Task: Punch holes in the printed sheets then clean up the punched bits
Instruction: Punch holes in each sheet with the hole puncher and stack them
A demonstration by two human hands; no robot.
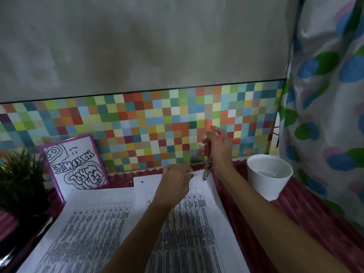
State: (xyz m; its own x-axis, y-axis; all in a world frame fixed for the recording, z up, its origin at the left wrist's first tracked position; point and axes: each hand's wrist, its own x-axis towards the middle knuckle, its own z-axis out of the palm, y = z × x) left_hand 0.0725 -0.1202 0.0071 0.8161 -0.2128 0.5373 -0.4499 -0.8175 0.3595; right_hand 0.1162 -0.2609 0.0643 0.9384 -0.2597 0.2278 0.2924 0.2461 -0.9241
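Right hand [218, 149] is closed round hole punch [207, 170] at far right corner of printed sheet [201, 213]; edge is pinched steady by left hand [173, 183].

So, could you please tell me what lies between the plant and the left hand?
In the head view, a purple-framed drawing leans against the tiled wall between the plant and the left hand, which holds the printed sheets.
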